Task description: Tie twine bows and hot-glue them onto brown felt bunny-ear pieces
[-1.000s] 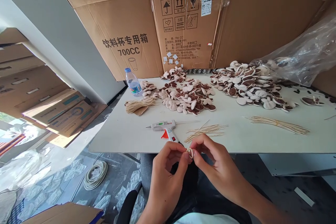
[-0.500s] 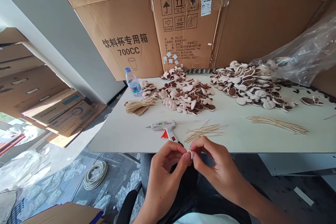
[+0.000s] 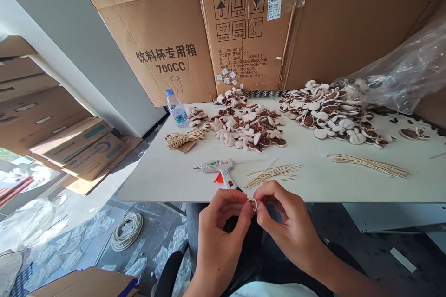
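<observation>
Small pale loop sits just off the worktop's front edge, thumb and forefinger of left hand and right hand pinching it. Could slip into the lap: tiny piece, fingertip-only hold. Glue gun near front edge, knuckles could nudge it. Plush piles toward back edge, bottle near back-left corner, cartons behind.

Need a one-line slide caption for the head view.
Left hand and right hand hold a small pale loop before a white table bearing a glue gun and plush pieces.
</observation>
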The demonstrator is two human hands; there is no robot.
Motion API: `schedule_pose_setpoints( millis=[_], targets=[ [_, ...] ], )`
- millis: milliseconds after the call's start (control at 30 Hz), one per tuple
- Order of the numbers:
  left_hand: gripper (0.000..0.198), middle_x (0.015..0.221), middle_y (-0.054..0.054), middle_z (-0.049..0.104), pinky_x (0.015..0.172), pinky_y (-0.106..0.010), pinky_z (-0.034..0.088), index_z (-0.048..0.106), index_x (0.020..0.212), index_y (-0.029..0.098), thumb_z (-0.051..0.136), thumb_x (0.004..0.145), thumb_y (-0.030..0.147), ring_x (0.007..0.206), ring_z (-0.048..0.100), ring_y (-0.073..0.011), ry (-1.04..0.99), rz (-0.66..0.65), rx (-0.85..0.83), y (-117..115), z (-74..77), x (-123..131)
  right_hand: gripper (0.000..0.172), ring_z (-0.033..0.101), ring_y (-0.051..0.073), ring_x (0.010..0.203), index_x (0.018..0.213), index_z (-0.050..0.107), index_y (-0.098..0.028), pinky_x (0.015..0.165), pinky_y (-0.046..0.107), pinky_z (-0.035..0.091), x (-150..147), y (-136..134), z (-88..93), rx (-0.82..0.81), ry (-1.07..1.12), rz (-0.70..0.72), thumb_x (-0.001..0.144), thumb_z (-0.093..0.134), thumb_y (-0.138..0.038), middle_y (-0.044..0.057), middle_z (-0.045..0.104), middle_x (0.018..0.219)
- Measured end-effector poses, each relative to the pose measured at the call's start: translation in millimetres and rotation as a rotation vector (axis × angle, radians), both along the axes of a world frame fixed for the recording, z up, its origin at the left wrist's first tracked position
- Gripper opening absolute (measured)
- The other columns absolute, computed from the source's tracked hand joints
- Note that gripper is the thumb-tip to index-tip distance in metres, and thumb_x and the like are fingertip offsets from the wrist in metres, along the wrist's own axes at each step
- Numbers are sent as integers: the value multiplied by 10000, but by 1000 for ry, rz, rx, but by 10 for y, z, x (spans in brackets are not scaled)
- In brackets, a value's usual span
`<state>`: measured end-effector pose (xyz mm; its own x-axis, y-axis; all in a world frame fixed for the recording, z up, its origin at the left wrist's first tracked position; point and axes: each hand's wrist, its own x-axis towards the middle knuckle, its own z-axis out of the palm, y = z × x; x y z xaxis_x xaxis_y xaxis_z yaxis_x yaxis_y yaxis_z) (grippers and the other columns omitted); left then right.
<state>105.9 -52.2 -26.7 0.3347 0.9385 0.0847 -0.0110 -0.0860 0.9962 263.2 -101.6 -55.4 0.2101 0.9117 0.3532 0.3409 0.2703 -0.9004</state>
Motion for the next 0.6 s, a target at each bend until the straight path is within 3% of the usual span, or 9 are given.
schedule_pose_setpoints(
  millis=[200, 600],
  targets=[
    [97, 896, -50, 859, 773, -247, 689, 839, 944, 199, 822, 950, 295, 818, 842, -206, 49, 0, 27, 12, 23, -13, 105, 685, 163, 788, 1075, 655, -280, 740, 264, 560, -25, 3, -5, 11, 16, 10, 1046, 619, -185, -21, 720, 897],
    [122, 816, -39, 812, 763, -234, 675, 773, 877, 176, 838, 906, 275, 777, 803, -177, -19, -27, -71, 44, -24, -34, 83, 705, 163, 796, 989, 640, -273, 728, 250, 578, -66, -13, -47, 2, 107, -46, 1042, 630, -210, -9, 709, 897]
  ],
)
